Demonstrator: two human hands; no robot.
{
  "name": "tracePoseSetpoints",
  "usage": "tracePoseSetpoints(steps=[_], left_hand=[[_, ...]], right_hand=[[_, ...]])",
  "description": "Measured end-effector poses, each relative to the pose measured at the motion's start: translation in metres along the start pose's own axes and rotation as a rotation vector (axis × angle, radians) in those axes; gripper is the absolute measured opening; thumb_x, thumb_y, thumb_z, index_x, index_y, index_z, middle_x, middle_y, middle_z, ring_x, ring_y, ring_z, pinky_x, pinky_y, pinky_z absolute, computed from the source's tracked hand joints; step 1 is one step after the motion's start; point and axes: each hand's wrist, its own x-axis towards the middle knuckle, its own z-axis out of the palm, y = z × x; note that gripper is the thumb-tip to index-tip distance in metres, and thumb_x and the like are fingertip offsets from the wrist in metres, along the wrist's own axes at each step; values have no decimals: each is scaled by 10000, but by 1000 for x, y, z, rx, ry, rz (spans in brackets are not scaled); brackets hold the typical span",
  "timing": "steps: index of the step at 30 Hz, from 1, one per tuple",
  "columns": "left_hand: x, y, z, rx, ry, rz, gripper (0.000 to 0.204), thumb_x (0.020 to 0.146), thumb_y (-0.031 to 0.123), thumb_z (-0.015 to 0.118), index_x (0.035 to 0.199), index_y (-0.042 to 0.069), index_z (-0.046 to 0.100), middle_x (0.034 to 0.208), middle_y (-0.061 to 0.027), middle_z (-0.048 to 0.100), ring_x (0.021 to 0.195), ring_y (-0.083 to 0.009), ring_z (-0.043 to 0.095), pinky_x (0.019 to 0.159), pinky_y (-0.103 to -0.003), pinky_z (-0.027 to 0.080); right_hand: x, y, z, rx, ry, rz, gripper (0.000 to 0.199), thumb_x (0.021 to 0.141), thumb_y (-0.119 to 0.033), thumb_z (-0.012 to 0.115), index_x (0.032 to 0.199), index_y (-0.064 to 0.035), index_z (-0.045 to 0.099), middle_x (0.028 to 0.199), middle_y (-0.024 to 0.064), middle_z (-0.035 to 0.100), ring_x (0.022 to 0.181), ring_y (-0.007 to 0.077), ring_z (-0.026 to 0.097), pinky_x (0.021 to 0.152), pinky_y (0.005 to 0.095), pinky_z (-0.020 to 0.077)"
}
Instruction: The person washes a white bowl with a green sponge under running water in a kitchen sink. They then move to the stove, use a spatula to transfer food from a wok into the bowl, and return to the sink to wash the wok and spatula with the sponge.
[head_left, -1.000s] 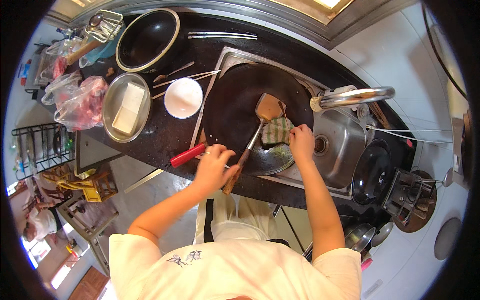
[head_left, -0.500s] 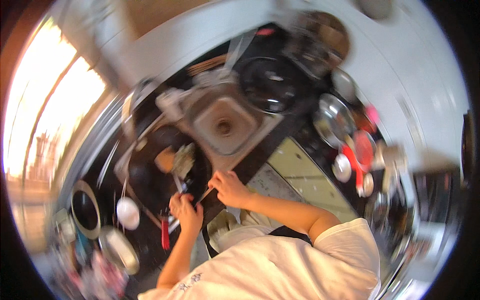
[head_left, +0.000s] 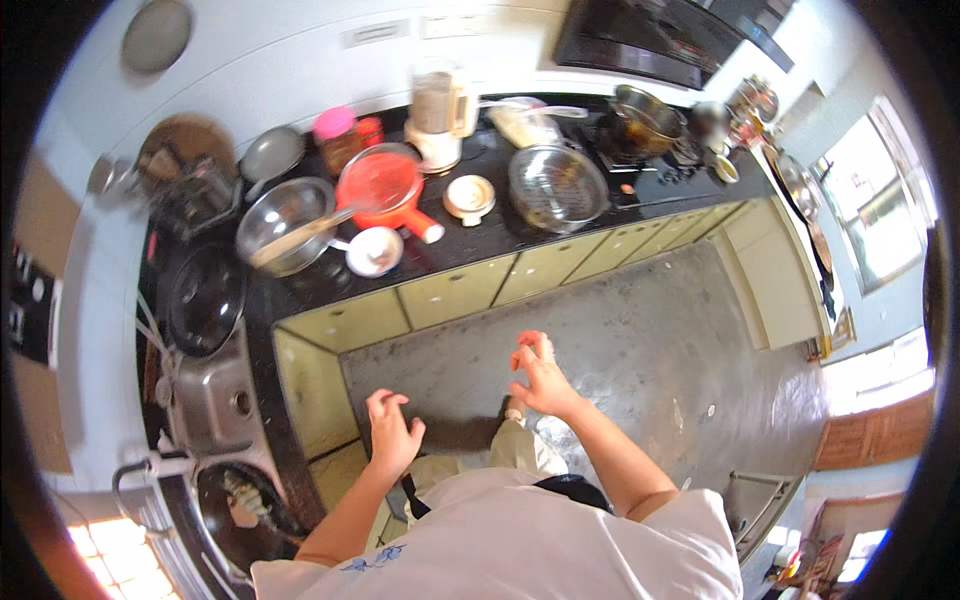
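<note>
The person has turned from the sink [head_left: 215,400] and wok; both hands, left [head_left: 392,432] and right [head_left: 540,375], now hang empty, fingers loosely spread, over the floor [head_left: 640,340], facing the far worktop [head_left: 480,235]

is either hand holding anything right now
No, the left hand and the right hand are both bare and open over the grey floor, apart from the counter.
</note>
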Motion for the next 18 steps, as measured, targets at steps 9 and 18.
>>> tracePoseSetpoints(steps=[9,18], left_hand=[[203,238,184,227,-151,412,453,684,159,691,1096,0,591,1370,-188,324,1309,-405,245,1059,-508,267],[482,375,289,-74,-81,500,805,871,122,551,1463,63,8,1242,-234,509,953,-316,627,808,-406,500]], right_hand=[[-28,230,-178,394,316,328,842,688,156,418,1446,-134,195,1342,203,239,962,256,576,721,339,556],[87,424,-349,121,345,408,813,961,-253,477,1443,-91,-157,811,111,691,691,236,673,685,328,518]])
